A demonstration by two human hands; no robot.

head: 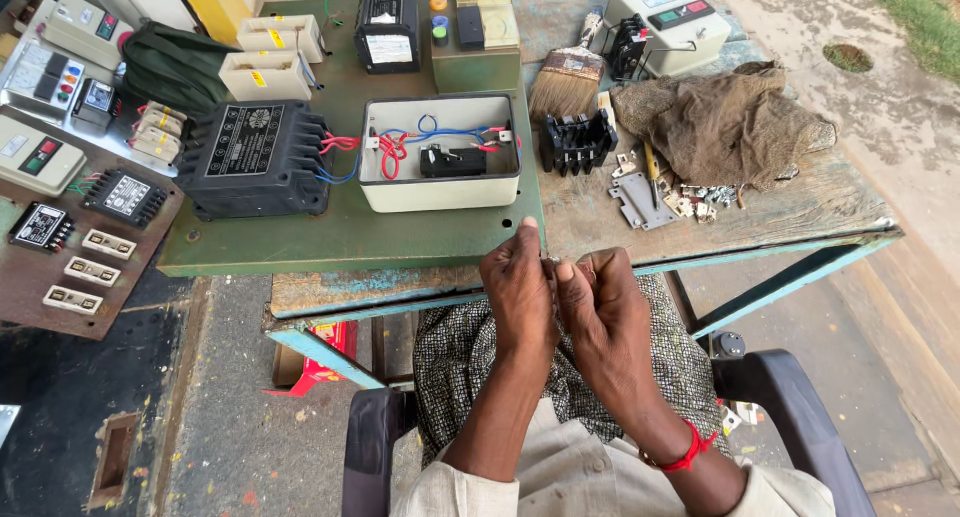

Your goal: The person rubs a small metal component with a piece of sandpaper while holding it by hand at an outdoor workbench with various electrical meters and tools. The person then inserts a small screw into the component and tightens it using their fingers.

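Note:
My left hand (pixel 518 289) and my right hand (pixel 600 307) are pressed together over my lap, just below the table's front edge. Their fingers are curled and pinched around something very small between the fingertips; I cannot tell what it is. A red thread band circles my right wrist. Beyond the hands, on the green plate (pixel 350 232), stands an open cream box (pixel 440 152) with red and blue wires and a black part inside. To its left sits a black ribbed unit (pixel 255 157) with wires at its side.
A worn bench edge (pixel 700 242) carries a brush (pixel 567 77), a black terminal block (pixel 577 142), a brown rag (pixel 725 122), a small metal bracket and loose bits (pixel 660 202). Meter boxes and switches lie at left (pixel 60 157). I sit in a dark armchair (pixel 790 407).

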